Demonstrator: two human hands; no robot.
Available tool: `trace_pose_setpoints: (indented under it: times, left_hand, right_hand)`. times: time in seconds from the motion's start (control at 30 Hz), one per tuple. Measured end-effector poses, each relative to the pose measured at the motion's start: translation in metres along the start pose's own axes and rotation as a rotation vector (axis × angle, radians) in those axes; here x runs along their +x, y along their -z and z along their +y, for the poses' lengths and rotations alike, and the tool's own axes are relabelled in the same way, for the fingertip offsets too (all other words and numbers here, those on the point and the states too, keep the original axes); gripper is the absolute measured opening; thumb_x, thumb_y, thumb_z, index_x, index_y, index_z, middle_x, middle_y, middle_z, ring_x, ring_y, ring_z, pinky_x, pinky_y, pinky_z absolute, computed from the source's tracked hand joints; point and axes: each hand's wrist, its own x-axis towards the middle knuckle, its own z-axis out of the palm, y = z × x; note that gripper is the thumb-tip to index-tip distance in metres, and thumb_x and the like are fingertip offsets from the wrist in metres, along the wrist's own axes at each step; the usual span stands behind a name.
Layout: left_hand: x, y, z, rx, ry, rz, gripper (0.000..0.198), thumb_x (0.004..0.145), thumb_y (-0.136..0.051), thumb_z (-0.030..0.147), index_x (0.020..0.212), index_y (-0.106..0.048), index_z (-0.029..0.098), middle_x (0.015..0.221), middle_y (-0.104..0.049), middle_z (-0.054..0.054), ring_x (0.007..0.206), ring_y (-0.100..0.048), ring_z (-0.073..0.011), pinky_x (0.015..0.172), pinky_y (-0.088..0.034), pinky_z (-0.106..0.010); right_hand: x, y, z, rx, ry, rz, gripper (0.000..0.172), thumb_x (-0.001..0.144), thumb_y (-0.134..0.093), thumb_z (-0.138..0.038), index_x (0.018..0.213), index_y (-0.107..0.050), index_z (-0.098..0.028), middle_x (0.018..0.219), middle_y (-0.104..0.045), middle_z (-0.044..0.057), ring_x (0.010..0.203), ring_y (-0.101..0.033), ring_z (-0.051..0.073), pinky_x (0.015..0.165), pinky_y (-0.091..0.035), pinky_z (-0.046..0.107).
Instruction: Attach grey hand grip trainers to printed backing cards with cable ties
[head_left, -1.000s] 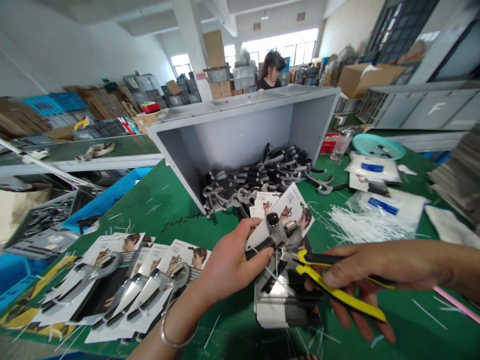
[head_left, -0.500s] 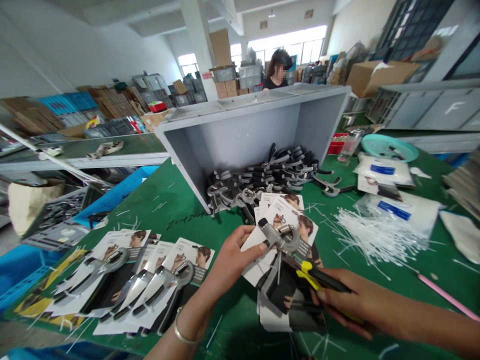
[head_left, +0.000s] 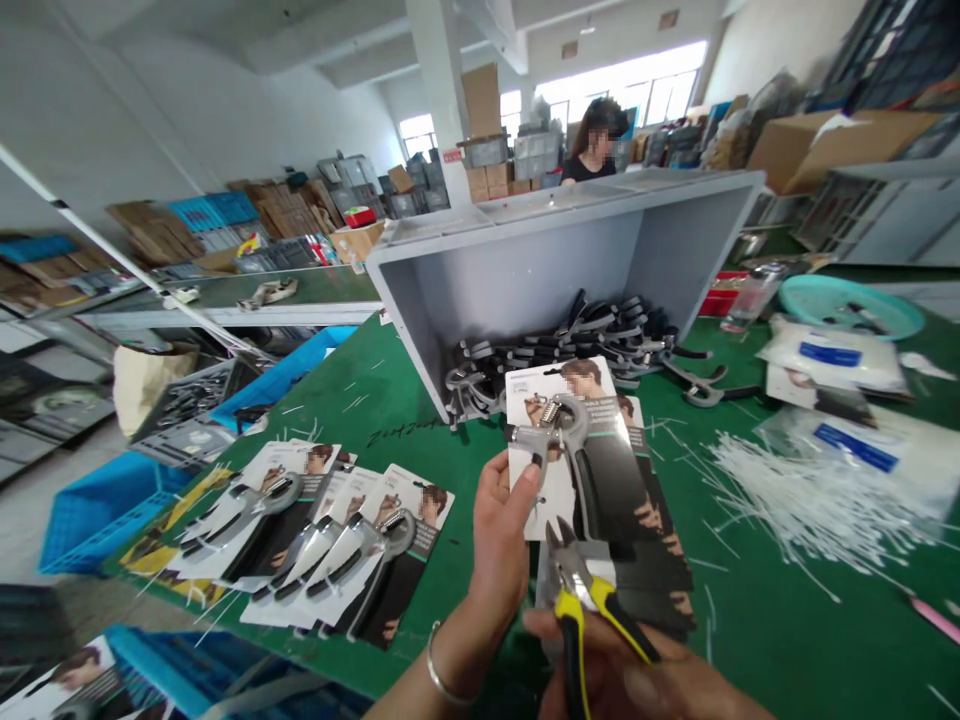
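While the pale-walled room is filling the upper frame, the green table (head_left: 405,400) is spreading below, and the grey crate (head_left: 525,250) is lying on its side at upper centre, holding many loose hand grips (head_left: 540,355); a co-worker (head_left: 589,165) is appearing behind it. At lower centre, the right hand (head_left: 630,670) is closing around the yellow-black cutters (head_left: 574,575), though its fingers are blurring, and the left hand (head_left: 504,525) is pinching the carded grip (head_left: 574,430), its thumb lying on top, its other fingers mostly hiding. The chief danger, I am thinking, is coming from the blades, which are standing apart by the card's lower edge, near the thumb (touching or not, I cannot tell): a careless squeeze could be nicking either. Less seriously, a weak pinch could be letting the carded grip slip onto the card stack (head_left: 667,580). Lastly, white strips (head_left: 795,500), scattering at right, could be getting caught between cards.
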Motion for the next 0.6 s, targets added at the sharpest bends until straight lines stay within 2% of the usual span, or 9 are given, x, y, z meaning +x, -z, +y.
trace_pose_setpoints:
  times: [0.2,0.3,0.43,0.6]
  left_hand:
    - [-0.006,0.0,0.0,0.03,0.031,0.024,0.044,0.088,-0.064,0.045,0.12,-0.053,0.018,0.126,-0.067,-0.011,0.112,-0.067,-0.0233,0.093,-0.052,-0.034]
    - [-0.008,0.0,-0.002,0.075,0.053,0.022,0.043,0.089,-0.062,0.047,0.12,-0.054,0.019,0.126,-0.067,-0.01,0.114,-0.066,-0.0231,0.094,-0.051,-0.033]
    - [-0.012,-0.001,-0.004,0.059,0.051,0.01,0.038,0.091,-0.06,0.045,0.12,-0.055,0.021,0.124,-0.068,-0.008,0.113,-0.066,-0.022,0.092,-0.051,-0.031]
    - [-0.014,-0.002,-0.008,-0.023,0.043,0.015,0.034,0.091,-0.062,0.04,0.118,-0.055,0.02,0.121,-0.069,-0.008,0.106,-0.068,-0.0208,0.092,-0.051,-0.032]
  right_hand:
    - [0.008,0.004,-0.001,0.044,0.022,-0.06,0.06,0.081,-0.065,-0.039,0.135,-0.057,-0.013,0.097,-0.074,0.016,0.088,-0.071,0.026,0.074,-0.05,0.031]
    - [0.011,0.004,-0.002,0.06,0.013,-0.041,0.054,0.085,-0.062,-0.037,0.132,-0.06,-0.013,0.098,-0.073,0.016,0.087,-0.072,0.025,0.077,-0.05,0.032]
    - [0.013,0.006,0.0,0.096,0.047,0.054,0.045,0.084,-0.063,-0.035,0.124,-0.065,-0.014,0.088,-0.07,0.009,0.073,-0.068,0.018,0.068,-0.05,0.026]
    - [0.014,0.007,0.008,0.053,0.065,0.057,0.035,0.087,-0.061,-0.043,0.104,-0.069,-0.014,0.06,-0.053,0.0,0.049,-0.047,0.008,0.05,-0.038,0.017]
